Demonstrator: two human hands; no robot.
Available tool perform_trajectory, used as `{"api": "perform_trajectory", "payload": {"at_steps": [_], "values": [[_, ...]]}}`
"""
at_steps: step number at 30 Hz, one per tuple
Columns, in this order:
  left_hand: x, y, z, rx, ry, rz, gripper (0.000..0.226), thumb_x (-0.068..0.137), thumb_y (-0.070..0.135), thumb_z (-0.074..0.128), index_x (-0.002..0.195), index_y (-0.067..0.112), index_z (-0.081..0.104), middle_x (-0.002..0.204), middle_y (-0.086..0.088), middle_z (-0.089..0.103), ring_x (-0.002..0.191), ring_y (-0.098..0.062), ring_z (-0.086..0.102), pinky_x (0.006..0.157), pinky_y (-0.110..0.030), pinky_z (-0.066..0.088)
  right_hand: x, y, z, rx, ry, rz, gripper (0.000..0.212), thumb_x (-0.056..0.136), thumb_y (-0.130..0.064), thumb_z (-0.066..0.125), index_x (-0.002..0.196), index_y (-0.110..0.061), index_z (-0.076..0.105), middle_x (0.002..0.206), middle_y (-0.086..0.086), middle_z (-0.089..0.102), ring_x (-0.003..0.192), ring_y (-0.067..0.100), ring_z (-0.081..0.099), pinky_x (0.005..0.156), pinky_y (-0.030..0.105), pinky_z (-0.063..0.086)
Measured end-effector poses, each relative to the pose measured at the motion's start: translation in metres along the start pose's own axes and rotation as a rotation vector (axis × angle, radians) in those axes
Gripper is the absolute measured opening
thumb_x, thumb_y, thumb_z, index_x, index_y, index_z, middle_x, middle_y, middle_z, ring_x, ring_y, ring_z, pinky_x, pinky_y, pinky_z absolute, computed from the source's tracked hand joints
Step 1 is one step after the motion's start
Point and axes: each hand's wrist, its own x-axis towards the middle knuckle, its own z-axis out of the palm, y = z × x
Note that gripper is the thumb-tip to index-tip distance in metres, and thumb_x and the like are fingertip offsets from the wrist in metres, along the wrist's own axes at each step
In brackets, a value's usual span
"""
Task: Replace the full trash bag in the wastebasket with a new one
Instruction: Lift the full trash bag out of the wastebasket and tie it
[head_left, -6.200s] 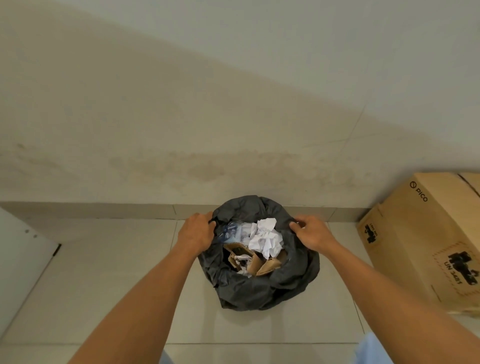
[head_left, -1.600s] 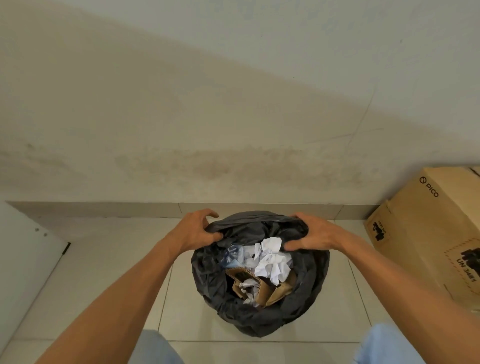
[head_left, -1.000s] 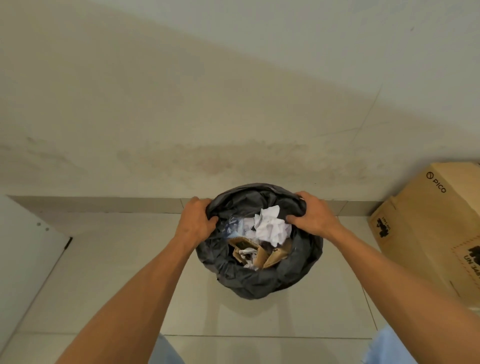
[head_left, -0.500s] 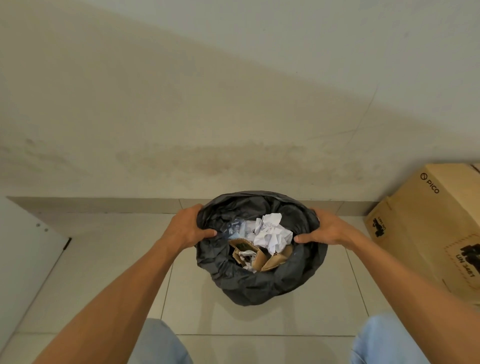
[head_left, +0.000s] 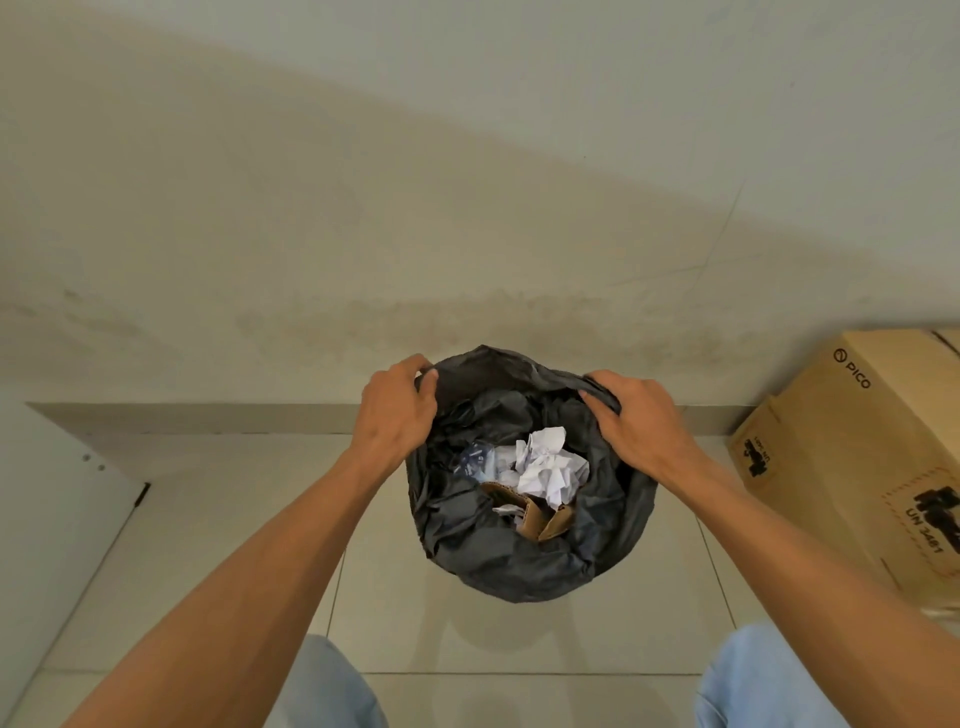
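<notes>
A black trash bag (head_left: 519, 561) stands on the tiled floor near the wall, hiding the wastebasket under it. Its mouth gapes, showing crumpled white paper (head_left: 548, 465), brown cardboard scraps (head_left: 540, 519) and a bit of clear plastic. My left hand (head_left: 397, 410) grips the bag's rim at the far left. My right hand (head_left: 636, 421) grips the rim at the far right. The far edge of the bag is pulled up between both hands, above the rubbish.
A brown cardboard box (head_left: 857, 457) marked PICO stands right of the bag against the wall. A white panel (head_left: 47, 519) fills the left edge. My knees in light blue jeans (head_left: 327, 686) show at the bottom. A stained wall rises just behind the bag.
Both hands moved from the bag's sides to its far rim and drew that edge upward. The bag's mouth now stands taller at the back.
</notes>
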Motion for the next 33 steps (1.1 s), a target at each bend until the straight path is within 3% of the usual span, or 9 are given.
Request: {"api": "perform_trajectory", "payload": {"at_steps": [6, 9, 12, 16, 21, 22, 26, 30, 33], "values": [[0.004, 0.017, -0.013, -0.189, 0.134, -0.041, 0.02, 0.104, 0.028, 0.038, 0.106, 0.018, 0.056, 0.064, -0.01, 0.063, 0.054, -0.024, 0.059, 0.052, -0.036, 0.044, 0.005, -0.014, -0.014, 0.093, 0.131, -0.016, 0.016, 0.104, -0.023, 0.055, 0.107, -0.016, 0.069, 0.067, -0.007, 0.058, 0.056, 0.013, 0.054, 0.053, 0.023, 0.034], [0.007, 0.026, -0.018, -0.205, 0.103, -0.013, 0.018, 0.103, 0.03, 0.041, 0.105, 0.021, 0.056, 0.072, -0.007, 0.065, 0.059, -0.019, 0.061, 0.054, -0.032, 0.046, 0.008, -0.021, -0.022, 0.12, 0.141, -0.029, 0.018, 0.103, -0.02, 0.055, 0.113, -0.016, 0.07, 0.072, -0.003, 0.064, 0.059, 0.014, 0.058, 0.053, 0.021, 0.038], [0.008, 0.034, -0.018, -0.226, 0.031, -0.001, 0.015, 0.101, 0.03, 0.043, 0.103, 0.022, 0.057, 0.071, 0.0, 0.062, 0.06, -0.013, 0.059, 0.05, -0.024, 0.039, 0.01, -0.026, -0.026, 0.117, 0.068, -0.041, 0.022, 0.103, -0.02, 0.056, 0.12, -0.016, 0.068, 0.081, 0.003, 0.07, 0.063, 0.017, 0.062, 0.059, 0.03, 0.048], [0.008, 0.041, -0.02, -0.304, 0.005, 0.0, 0.014, 0.098, 0.031, 0.052, 0.093, 0.019, 0.058, 0.059, 0.002, 0.056, 0.049, -0.014, 0.047, 0.052, -0.028, 0.035, 0.011, -0.032, -0.03, 0.106, 0.03, -0.047, 0.016, 0.104, -0.025, 0.055, 0.11, -0.018, 0.068, 0.068, -0.004, 0.061, 0.056, 0.011, 0.056, 0.051, 0.024, 0.036], [0.019, 0.036, -0.026, -0.348, -0.031, -0.04, 0.016, 0.092, 0.039, 0.059, 0.083, 0.027, 0.062, 0.101, 0.001, 0.063, 0.082, -0.018, 0.059, 0.076, -0.032, 0.045, 0.013, -0.038, -0.041, 0.153, 0.082, -0.064, 0.008, 0.103, -0.031, 0.056, 0.095, -0.032, 0.057, 0.069, -0.013, 0.058, 0.06, 0.008, 0.057, 0.053, 0.023, 0.039], [0.021, 0.037, -0.029, -0.407, -0.041, -0.078, 0.017, 0.091, 0.039, 0.059, 0.082, 0.026, 0.062, 0.102, 0.003, 0.064, 0.086, -0.019, 0.06, 0.079, -0.034, 0.046, 0.013, -0.039, -0.043, 0.159, 0.1, -0.073, 0.008, 0.103, -0.031, 0.056, 0.095, -0.032, 0.057, 0.069, -0.013, 0.058, 0.06, 0.008, 0.057, 0.053, 0.024, 0.039], [0.027, 0.052, -0.044, -0.743, 0.021, -0.234, 0.022, 0.096, 0.027, 0.054, 0.076, 0.018, 0.055, 0.076, 0.002, 0.059, 0.072, -0.015, 0.055, 0.063, -0.027, 0.041, 0.018, -0.04, -0.055, 0.125, 0.175, -0.131, 0.012, 0.104, -0.03, 0.053, 0.097, -0.023, 0.06, 0.068, -0.003, 0.06, 0.056, 0.015, 0.057, 0.053, 0.032, 0.042], [0.03, 0.059, -0.056, -0.839, 0.078, -0.269, 0.013, 0.098, 0.027, 0.052, 0.094, 0.015, 0.055, 0.083, 0.002, 0.06, 0.073, -0.011, 0.056, 0.063, -0.025, 0.044, 0.024, -0.041, -0.07, 0.055, 0.237, -0.187, 0.02, 0.104, -0.03, 0.052, 0.098, -0.014, 0.064, 0.064, -0.002, 0.058, 0.054, 0.017, 0.055, 0.051, 0.031, 0.04], [0.027, 0.058, -0.056, -0.763, -0.03, -0.224, 0.033, 0.088, 0.039, 0.069, 0.111, 0.017, 0.06, 0.096, 0.006, 0.068, 0.082, -0.008, 0.065, 0.07, -0.021, 0.051, 0.026, -0.048, -0.071, 0.103, 0.185, -0.199, 0.018, 0.103, -0.026, 0.057, 0.109, -0.015, 0.07, 0.078, -0.002, 0.069, 0.067, 0.017, 0.064, 0.061, 0.032, 0.051]]}}
